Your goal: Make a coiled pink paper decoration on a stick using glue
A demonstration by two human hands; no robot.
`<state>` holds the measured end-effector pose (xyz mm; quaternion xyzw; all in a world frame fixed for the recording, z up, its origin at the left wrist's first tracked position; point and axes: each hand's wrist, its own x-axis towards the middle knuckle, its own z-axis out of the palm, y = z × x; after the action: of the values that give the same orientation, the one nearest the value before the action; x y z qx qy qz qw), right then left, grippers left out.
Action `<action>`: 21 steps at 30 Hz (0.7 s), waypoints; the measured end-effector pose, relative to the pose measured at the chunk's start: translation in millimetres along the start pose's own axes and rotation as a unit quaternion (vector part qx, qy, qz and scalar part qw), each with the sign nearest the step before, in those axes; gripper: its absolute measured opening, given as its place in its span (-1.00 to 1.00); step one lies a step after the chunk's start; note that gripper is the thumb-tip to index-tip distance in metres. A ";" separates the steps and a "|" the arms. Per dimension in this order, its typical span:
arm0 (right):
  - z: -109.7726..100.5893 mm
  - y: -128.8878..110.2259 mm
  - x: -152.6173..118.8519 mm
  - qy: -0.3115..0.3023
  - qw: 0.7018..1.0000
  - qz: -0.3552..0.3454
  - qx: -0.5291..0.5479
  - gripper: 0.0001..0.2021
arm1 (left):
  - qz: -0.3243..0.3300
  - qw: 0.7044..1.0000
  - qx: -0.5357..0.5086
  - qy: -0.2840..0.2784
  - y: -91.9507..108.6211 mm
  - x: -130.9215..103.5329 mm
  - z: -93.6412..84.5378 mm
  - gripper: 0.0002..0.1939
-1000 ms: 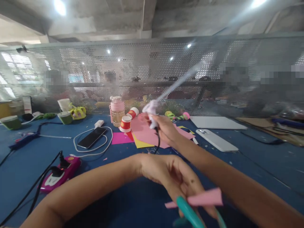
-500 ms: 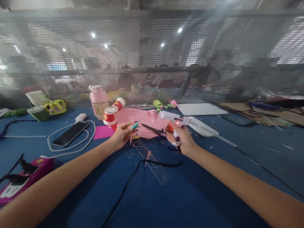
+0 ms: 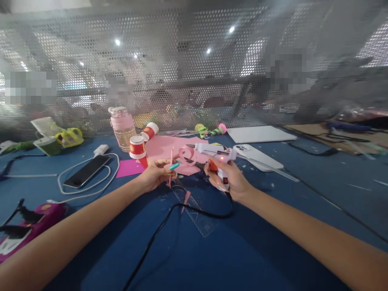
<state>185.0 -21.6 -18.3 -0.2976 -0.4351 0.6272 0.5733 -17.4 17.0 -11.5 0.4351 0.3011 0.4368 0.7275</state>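
Pinched between the fingertips of my left hand (image 3: 157,174) is a thin pink strip (image 3: 171,159), held upright. My right hand (image 3: 227,176) is wrapped round a white glue gun (image 3: 209,149) with an orange trigger and a lit red light; its nozzle points left, towards the strip but apart from it. Behind and below both hands lies pink paper (image 3: 160,146), with a pink ring (image 3: 186,155) near the nozzle. Scissors are partly hidden behind the gun. A clear ruler (image 3: 197,218) and a small pink scrap (image 3: 186,199) lie in front of my hands.
Red and white paper cups (image 3: 138,148) and a pink bottle (image 3: 121,131) stand back left. A black phone (image 3: 87,171), white cable and magenta power strip (image 3: 39,222) are at left. The gun's black cord (image 3: 157,232) crosses the front. A white phone (image 3: 260,157) lies right.
The glue gun has shifted slightly left and its nozzle is nearer the strip. The pink strip now stands straighter in my left hand. The camera view has moved a little.
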 end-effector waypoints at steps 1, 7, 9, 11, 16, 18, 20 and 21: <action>0.7 0.0 -0.7 -0.005 1.000 0.001 0.005 -0.81 | -0.002 1.000 0.002 -0.012 0.3 -0.8 1.1 -0.81; 2.8 0.6 -2.3 -0.031 0.999 0.011 0.007 -0.80 | -0.012 1.000 0.007 -0.023 2.2 -2.3 3.9 -0.82; 2.8 0.9 -2.0 -0.029 1.000 0.009 0.003 -0.80 | -0.014 1.000 0.011 -0.012 3.3 -2.4 4.3 -0.83; 2.4 0.8 -1.6 -0.025 1.000 0.008 -0.004 -0.79 | -0.014 1.000 0.015 -0.002 4.4 -2.5 4.8 -0.82; 0.8 0.1 -0.3 -0.010 1.000 0.000 -0.011 -0.79 | -0.003 0.999 0.019 0.036 6.4 -1.6 4.6 -0.83; 0.3 0.0 0.0 0.000 1.000 -0.001 -0.021 -0.77 | -0.003 0.999 0.023 0.047 6.7 -0.9 3.0 -0.84; 0.1 -0.4 -0.1 0.006 0.999 -0.003 -0.039 -0.75 | 0.004 0.999 0.024 0.042 6.7 -0.1 0.9 -0.86; 0.2 -0.9 -0.4 0.005 0.999 -0.004 -0.052 -0.75 | 0.010 0.999 0.023 0.037 6.7 0.3 0.0 -0.87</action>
<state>185.2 -22.1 -17.4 -0.3281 -0.4654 0.6003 0.5616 -19.7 18.9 -5.5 0.4380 0.3332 0.4528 0.7015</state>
